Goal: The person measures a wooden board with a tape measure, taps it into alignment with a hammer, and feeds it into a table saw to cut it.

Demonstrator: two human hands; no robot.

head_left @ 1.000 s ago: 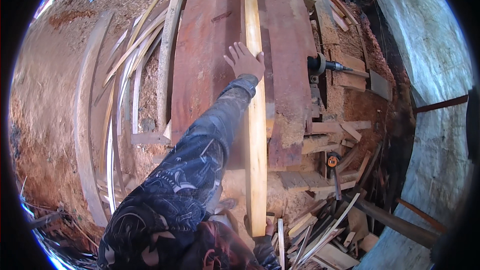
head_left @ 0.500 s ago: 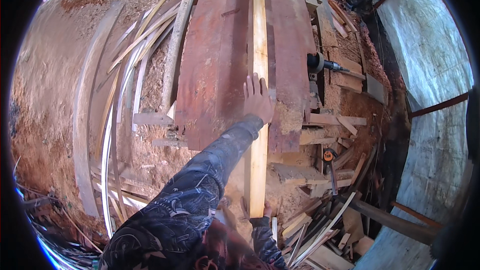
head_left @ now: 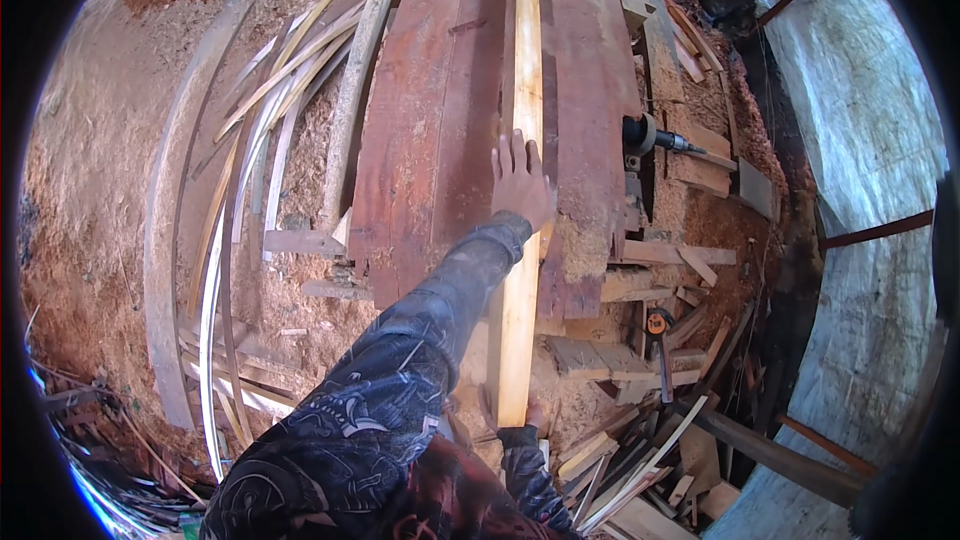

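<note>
Pale squared timber length lies lengthwise on the bench, right of the top's midline. Far end reaches the bench's far edge; near end projects past the near edge, toward the wearer.

Left hand: palm down on the timber, over the nearer half of the bench top. Fingers extended forward, slightly spread, not wrapped around the wood. Patterned dark sleeve comes in from lower left.

Right hand: at the timber's near end, beyond the bench's near edge. Mostly hidden by the wood; cannot tell whether it pinches, grips or only supports.

Bench top: reddish-brown boards, dusty, with a patch of sawdust toward the near right corner. At the right edge, a black motor-like tool with a metallic shaft pointing outward.

Left of the bench: a greyish beam beside the left edge, then a bundle of thin wood strips; farther out, a long curved-looking board on the ground.

Beyond the near right corner: short timber blocks, a round orange-and-black object, and a heap of offcuts. Far right: pale sheeting.
</note>
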